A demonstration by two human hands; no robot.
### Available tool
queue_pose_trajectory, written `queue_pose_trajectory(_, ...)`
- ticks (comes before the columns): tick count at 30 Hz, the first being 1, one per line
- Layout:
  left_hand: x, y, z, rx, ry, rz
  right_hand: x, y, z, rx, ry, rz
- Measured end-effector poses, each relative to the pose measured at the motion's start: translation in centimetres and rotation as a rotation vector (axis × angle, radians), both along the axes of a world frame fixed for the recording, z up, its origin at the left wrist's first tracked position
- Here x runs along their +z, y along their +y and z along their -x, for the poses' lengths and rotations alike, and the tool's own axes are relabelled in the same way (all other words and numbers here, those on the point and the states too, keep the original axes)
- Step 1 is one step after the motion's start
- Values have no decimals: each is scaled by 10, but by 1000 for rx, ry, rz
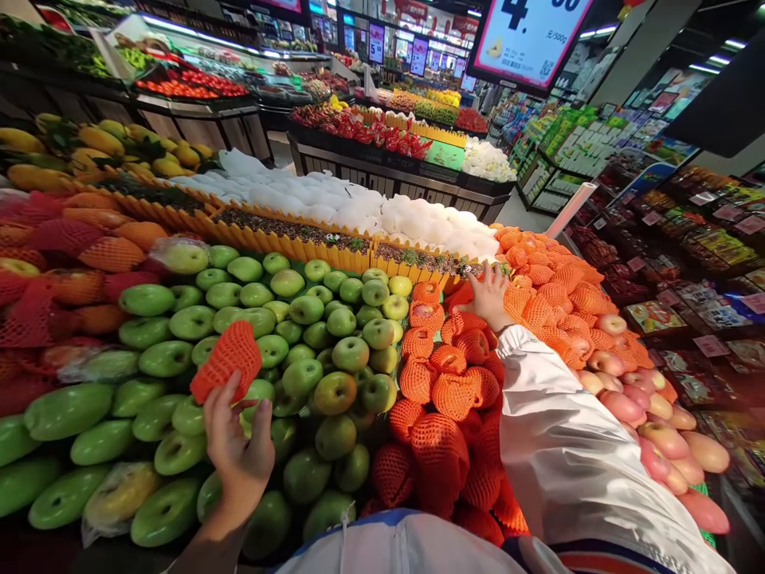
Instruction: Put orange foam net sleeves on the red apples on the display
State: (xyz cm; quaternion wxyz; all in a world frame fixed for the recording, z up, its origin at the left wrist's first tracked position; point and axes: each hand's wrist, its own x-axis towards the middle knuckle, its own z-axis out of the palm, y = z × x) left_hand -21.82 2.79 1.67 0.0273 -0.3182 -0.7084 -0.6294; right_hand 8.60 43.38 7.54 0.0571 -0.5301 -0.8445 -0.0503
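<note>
Orange foam net (pixel 225 363) is what I see up in the left hand (pixel 236 446), raised over the near-left spread of green apples (pixel 302 375) and tilted, its top leaning right. The left grip is only part closed: the fingers curl in against the net's lower end and seem to pinch it lightly, while the thumb stands well apart.

The right hand (pixel 490 299) stretches far out, fingers spread and a little bent, over the far end of the orange-netted fruit (pixel 457 391), near the yellow fence (pixel 343 257). I see no hold in that grip, and from where I stand I cannot tell whether the fingertips touch anything beneath.

As I judge it, the step in hand is sorting through the netted goods, the left minding one piece while the right reaches. A next move would call for a gentle right-hand closing, without rolling the neighbours, and a firmer left pinch.

As for looks, the net is bright orange-red, finely meshed and softly creased, narrower than its netted neighbours to the right. Whether fruit sits inside, I cannot tell.
</note>
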Motion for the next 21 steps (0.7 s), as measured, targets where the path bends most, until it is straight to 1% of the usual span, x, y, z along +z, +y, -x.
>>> queue_pose_trajectory(1,-2,1,-1,-1,-4,8,-4,1,-6,-64,-39,22)
queue_pose_trajectory(3,-3,4,-4,-13,0,27,-17,3,-16,-155,-117,159)
queue_pose_trajectory(5,-4,8,-7,-27,14,15,-34,5,-20,-202,-153,282)
queue_pose_trajectory(8,-4,12,-11,-59,14,-14,-53,9,-23,-230,-85,375)
queue_pose_trajectory(10,-2,13,-12,-62,17,-21,-58,13,-23,-226,-34,391)
queue_pose_trajectory(13,2,10,-9,-26,23,-2,-53,18,-24,-209,1,351)
queue_pose_trajectory(16,9,6,-6,-6,24,57,-39,24,-31,-206,55,289)
queue_pose_trajectory(19,13,2,-5,2,12,86,-24,33,-46,-236,121,202)
queue_pose_trajectory(21,15,0,-6,6,6,87,-12,40,-62,-268,217,139)
